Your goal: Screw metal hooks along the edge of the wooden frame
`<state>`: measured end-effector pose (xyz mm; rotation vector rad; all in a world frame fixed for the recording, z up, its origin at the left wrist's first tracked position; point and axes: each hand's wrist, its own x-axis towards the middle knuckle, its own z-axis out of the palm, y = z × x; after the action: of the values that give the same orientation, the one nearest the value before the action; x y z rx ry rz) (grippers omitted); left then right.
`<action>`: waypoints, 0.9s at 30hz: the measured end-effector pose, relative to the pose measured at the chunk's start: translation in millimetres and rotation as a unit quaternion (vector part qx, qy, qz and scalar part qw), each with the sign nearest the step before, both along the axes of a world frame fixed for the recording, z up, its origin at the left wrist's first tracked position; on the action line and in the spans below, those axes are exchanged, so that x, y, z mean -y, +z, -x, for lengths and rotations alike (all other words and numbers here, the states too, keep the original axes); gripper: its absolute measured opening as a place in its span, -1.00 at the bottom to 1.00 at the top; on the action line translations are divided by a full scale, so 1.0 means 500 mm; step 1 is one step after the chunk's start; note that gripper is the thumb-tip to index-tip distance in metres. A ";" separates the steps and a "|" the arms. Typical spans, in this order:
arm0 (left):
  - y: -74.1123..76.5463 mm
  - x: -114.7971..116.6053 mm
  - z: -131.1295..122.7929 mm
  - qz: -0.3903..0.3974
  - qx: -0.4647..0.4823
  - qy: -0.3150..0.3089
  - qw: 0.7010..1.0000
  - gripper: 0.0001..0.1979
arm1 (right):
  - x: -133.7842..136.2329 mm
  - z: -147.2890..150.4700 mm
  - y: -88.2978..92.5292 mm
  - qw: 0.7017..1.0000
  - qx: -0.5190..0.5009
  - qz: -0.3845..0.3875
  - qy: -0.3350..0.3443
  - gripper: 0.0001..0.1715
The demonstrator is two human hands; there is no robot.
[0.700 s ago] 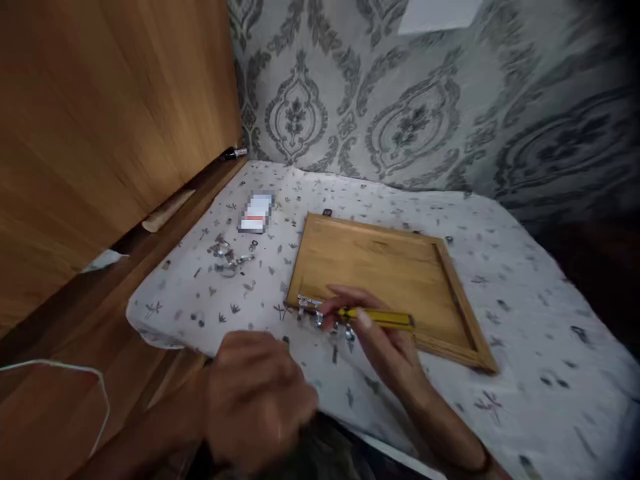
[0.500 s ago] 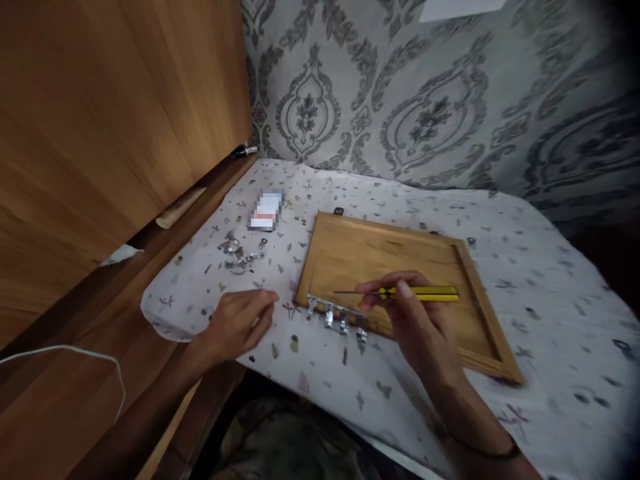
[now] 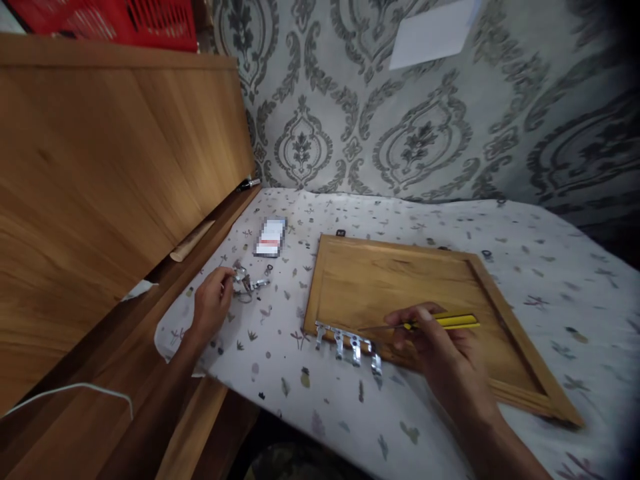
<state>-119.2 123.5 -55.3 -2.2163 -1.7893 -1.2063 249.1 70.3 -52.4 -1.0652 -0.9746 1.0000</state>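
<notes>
My right hand (image 3: 443, 343) is closed round a yellow-handled screwdriver (image 3: 457, 321), its thin shaft pointing left over a framed wooden board (image 3: 390, 287). Along the board's near left edge lies a shiny metal strip with several hooks (image 3: 355, 347), just below the screwdriver tip. My left hand (image 3: 214, 301) reaches to a small heap of metal pieces (image 3: 245, 283) on the left of the cloth. Its fingers are bent together at the heap's edge; what they pinch, if anything, is hidden.
A patterned white cloth (image 3: 280, 347) covers the table. Behind the heap lies a phone with a blurred screen (image 3: 271, 237). A wooden cabinet panel (image 3: 125, 160) rises at the left, with a red basket (image 3: 110, 23) above it. A white cable (image 3: 83, 385) hangs lower left.
My left hand has moved from beside the board, left and away from me, to the heap of metal pieces. My right hand keeps the screwdriver over the board. The view has tilted up.
</notes>
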 end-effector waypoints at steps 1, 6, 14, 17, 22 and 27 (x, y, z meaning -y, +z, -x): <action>0.003 -0.007 0.005 0.001 0.001 0.000 1.000 -0.83 | 0.001 -0.001 -0.001 1.000 0.005 0.002 0.000 -0.54; 0.012 -0.019 0.005 0.015 -0.035 -0.038 0.999 -0.81 | 0.006 0.000 0.006 0.999 0.035 -0.012 0.000 -0.50; 0.000 -0.037 -0.040 0.051 -0.134 -0.099 0.985 -0.80 | 0.009 0.002 0.008 0.999 0.050 -0.014 0.017 -0.49; -0.006 -0.047 -0.041 0.072 -0.162 -0.092 0.980 -0.79 | 0.007 0.002 0.006 0.999 0.044 -0.015 0.018 -0.48; -0.004 -0.050 -0.042 0.102 -0.182 -0.093 0.974 -0.82 | 0.004 0.001 0.003 0.999 0.043 -0.016 0.024 -0.45; 0.002 -0.070 -0.068 0.116 -0.161 -0.121 0.973 -0.82 | 0.006 0.002 0.006 0.999 0.038 -0.016 0.033 -0.47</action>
<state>-85.4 158.4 -54.2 -2.6385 -1.6381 -0.6319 248.1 67.2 -49.5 -1.0562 -1.0916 0.9998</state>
